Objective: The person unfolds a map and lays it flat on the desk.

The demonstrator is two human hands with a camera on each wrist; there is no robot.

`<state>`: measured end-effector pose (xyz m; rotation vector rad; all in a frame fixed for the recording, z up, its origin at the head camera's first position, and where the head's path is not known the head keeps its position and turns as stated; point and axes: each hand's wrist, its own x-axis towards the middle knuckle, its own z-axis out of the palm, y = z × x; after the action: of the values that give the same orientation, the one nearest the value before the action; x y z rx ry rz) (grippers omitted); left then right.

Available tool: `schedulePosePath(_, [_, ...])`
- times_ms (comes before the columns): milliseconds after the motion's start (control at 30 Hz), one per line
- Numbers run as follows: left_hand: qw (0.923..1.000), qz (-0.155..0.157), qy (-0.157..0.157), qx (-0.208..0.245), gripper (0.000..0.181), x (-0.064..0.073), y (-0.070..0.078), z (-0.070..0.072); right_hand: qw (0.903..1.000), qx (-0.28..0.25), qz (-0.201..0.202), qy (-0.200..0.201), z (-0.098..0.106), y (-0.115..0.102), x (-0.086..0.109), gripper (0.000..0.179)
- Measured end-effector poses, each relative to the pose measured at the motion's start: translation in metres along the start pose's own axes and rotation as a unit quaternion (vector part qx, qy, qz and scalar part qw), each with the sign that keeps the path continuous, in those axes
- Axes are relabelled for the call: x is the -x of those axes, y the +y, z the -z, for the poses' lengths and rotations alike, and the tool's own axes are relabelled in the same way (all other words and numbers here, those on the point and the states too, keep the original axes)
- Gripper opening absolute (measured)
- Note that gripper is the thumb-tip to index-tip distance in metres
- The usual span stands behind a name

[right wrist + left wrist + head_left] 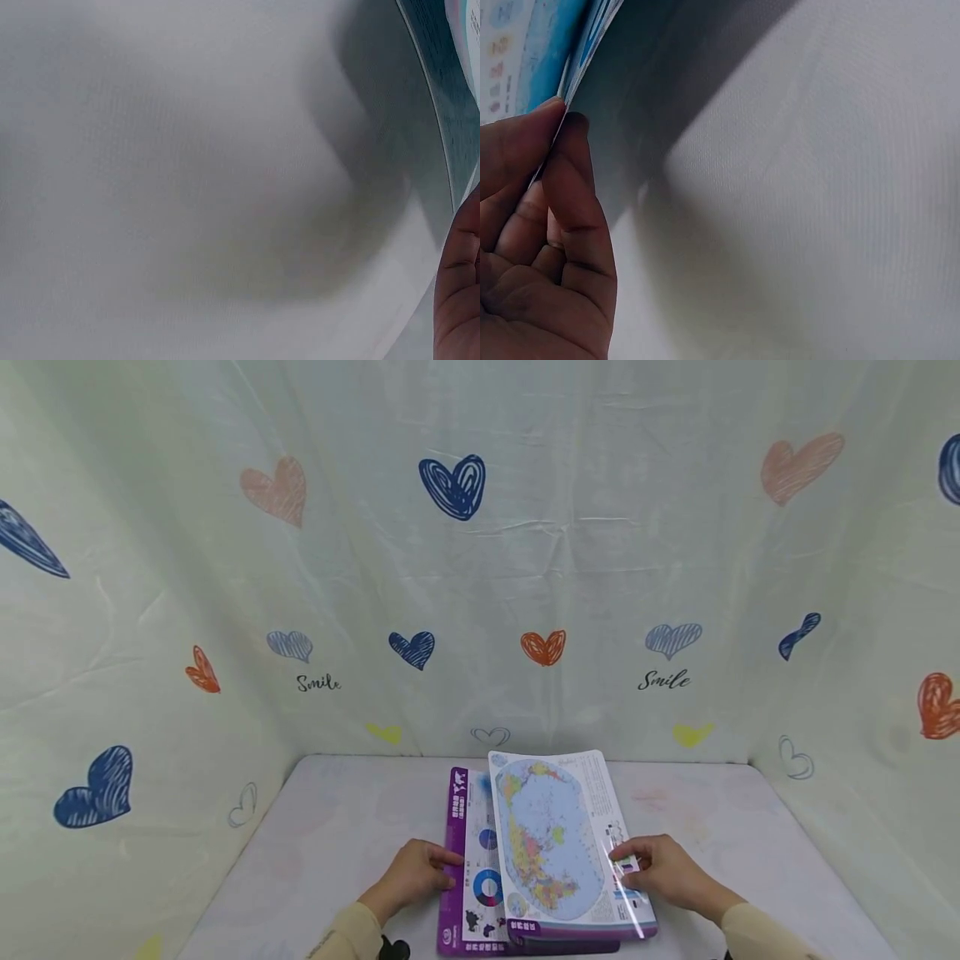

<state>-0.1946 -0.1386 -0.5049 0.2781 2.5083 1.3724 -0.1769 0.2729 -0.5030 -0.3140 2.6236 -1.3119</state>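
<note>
While chart (476, 853) is pinched at left edge by left hand (414, 878), map (555, 839), laid partly over chart, is pinched at right edge by right hand (671, 872); both seen over desk (352, 810).

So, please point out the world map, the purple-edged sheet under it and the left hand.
World map (555, 837): head view, middle of the printed oval.
Purple-edged sheet (478, 862): head view, its uncovered strip.
Left hand (411, 873): head view, back of the hand.
</note>
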Motion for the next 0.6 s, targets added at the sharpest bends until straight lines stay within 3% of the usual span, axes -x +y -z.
schedulePosePath(267, [0.9996,0.025,0.004,-0.016,0.026,0.002,-0.004,0.008,0.9999,-0.001,-0.007,0.008,0.018,0.007,0.002,0.03])
schedulePosePath(600, [0.9987,0.027,0.016,-0.039,0.026,0.007,-0.015,0.026,0.999,0.014,-0.027,0.032,0.04,0.01,0.01,0.026])
